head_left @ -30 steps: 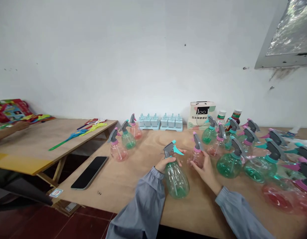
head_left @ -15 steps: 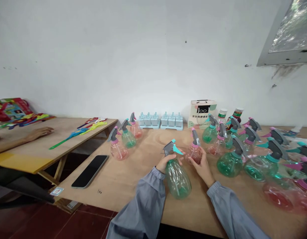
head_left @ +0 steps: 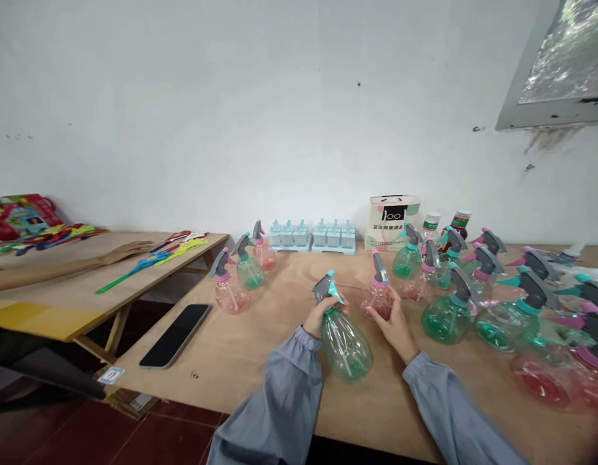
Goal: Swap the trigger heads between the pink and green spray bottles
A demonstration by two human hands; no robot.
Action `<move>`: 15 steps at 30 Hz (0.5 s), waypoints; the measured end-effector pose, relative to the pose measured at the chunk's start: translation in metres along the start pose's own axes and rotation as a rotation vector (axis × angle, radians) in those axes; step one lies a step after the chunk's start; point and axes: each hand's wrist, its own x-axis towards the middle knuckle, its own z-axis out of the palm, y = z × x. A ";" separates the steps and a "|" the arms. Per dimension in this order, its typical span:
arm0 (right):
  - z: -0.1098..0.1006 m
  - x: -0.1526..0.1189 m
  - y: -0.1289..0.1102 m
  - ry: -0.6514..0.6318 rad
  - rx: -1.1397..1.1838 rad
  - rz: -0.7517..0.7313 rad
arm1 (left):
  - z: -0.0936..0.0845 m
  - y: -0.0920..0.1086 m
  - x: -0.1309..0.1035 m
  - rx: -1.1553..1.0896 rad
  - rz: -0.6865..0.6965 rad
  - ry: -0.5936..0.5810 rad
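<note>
My left hand [head_left: 323, 313] is wrapped round the neck of a clear green spray bottle [head_left: 346, 349], which leans with its grey and turquoise head up and to the left. My right hand [head_left: 393, 323] has its fingers on the body of a pink spray bottle [head_left: 372, 298] standing upright on the table. To the right are several more green and pink spray bottles, the nearest a green spray bottle [head_left: 447, 320]. On the left stand a pink spray bottle [head_left: 231, 294], a green spray bottle [head_left: 250, 270] and another pink spray bottle [head_left: 265, 254].
A phone [head_left: 175, 337] lies near the left edge of the wooden table [head_left: 274, 349]. Pale blue ice-pop moulds [head_left: 334, 236] and a paper bag [head_left: 391, 219] stand by the wall. On the side table, another person's arm [head_left: 105, 257] reaches towards coloured strips [head_left: 173, 248].
The fingers of my left hand have closed further over the turquoise trigger. My right hand stays at the pink bottle. The other person's arm has moved to the right across the side table.
</note>
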 end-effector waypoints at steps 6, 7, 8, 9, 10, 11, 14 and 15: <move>0.000 0.000 0.002 -0.006 0.010 0.009 | 0.002 -0.001 -0.001 0.018 0.056 -0.110; 0.000 0.000 0.002 -0.003 0.006 0.009 | 0.001 -0.002 -0.001 0.005 0.055 -0.072; 0.000 0.000 0.002 0.001 0.004 0.009 | 0.000 -0.003 0.000 -0.004 0.055 -0.037; 0.000 0.000 0.003 0.001 0.002 0.009 | -0.001 -0.004 0.000 -0.006 0.050 -0.017; 0.000 0.000 0.003 0.000 0.002 0.008 | -0.002 -0.003 -0.001 0.001 0.047 -0.017; 0.000 0.000 0.004 -0.003 0.006 0.007 | -0.001 -0.003 -0.001 0.013 0.045 -0.036; 0.001 0.000 0.004 -0.007 0.025 0.010 | 0.003 0.002 -0.003 0.051 0.071 -0.127; 0.000 0.000 0.003 -0.008 0.029 0.013 | 0.004 0.003 -0.003 0.058 0.082 -0.141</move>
